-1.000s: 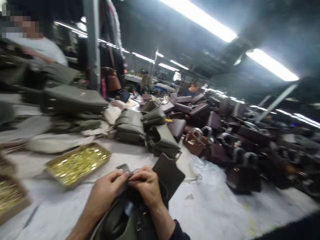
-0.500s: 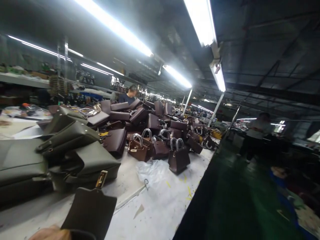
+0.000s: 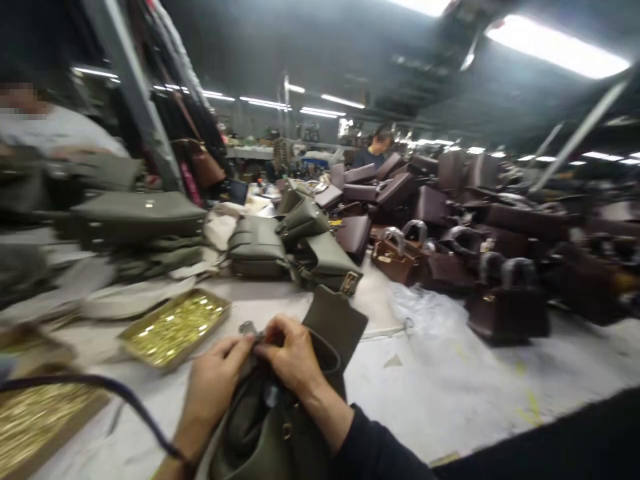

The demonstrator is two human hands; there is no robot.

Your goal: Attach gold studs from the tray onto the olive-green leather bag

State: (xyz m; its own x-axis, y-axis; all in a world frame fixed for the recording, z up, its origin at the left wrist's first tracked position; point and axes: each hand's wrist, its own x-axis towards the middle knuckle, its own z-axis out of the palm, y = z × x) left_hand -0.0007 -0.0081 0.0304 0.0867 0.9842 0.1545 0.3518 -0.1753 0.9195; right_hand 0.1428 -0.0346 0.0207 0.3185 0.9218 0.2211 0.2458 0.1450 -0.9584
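Observation:
An olive-green handbag [image 3: 270, 440] lies tilted in front of me, its mouth open and its flap [image 3: 333, 320] raised, with a gold clasp at the flap's tip. My left hand [image 3: 217, 373] pinches the bag's upper edge from the left. Close beside it, my right hand [image 3: 295, 353] is closed on the same edge, fingertips nearly meeting the left ones. A small grey piece sticks up at the fingertips; its kind is unclear. A gold fitting shows on the bag's side below my right wrist.
A tray of small gold fittings [image 3: 175, 330] sits left of my hands, and a second tray [image 3: 45, 420] nearer left. A dark cord [image 3: 115, 393] arches across there. Olive bags [image 3: 260, 247] and a heap of dark brown handbags [image 3: 505, 307] lie beyond. Co-workers stand left and behind.
My view has swung left and down. Both hands and the open bag are now in full view, where before only part of a hand and the flap showed. The gold-filled trays have come into sight.

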